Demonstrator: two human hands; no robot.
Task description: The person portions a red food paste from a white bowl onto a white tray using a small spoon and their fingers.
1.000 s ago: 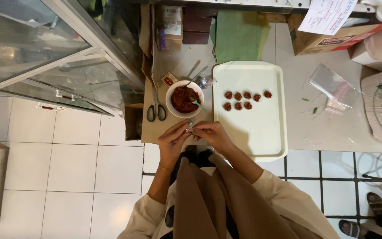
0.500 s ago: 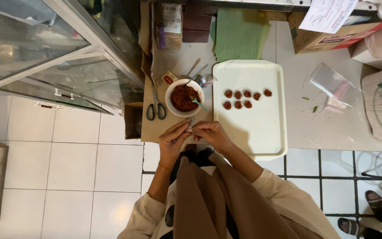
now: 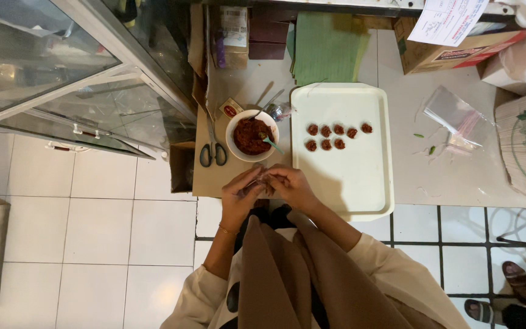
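- Left hand (image 3: 243, 194) and right hand (image 3: 289, 184) pinch a small wrapped piece (image 3: 261, 180) together, closed around it.
- Bowl of red paste (image 3: 251, 135) and white tray (image 3: 342, 176) with seven red pieces (image 3: 336, 135) sit just ahead.

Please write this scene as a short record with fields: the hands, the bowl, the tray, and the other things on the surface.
left hand: meets the right hand in front of the bowl, fingers pinched on something small, too hidden to name
right hand: fingers closed on the same small thing
bowl: white, round, holds a dark red paste; a small green spoon stands in it
tray: white, rectangular, right of the bowl
red pieces: eight small lumps in two rows on the tray's far part
scissors: left of the bowl, lying flat
clear plastic bags: right of the tray
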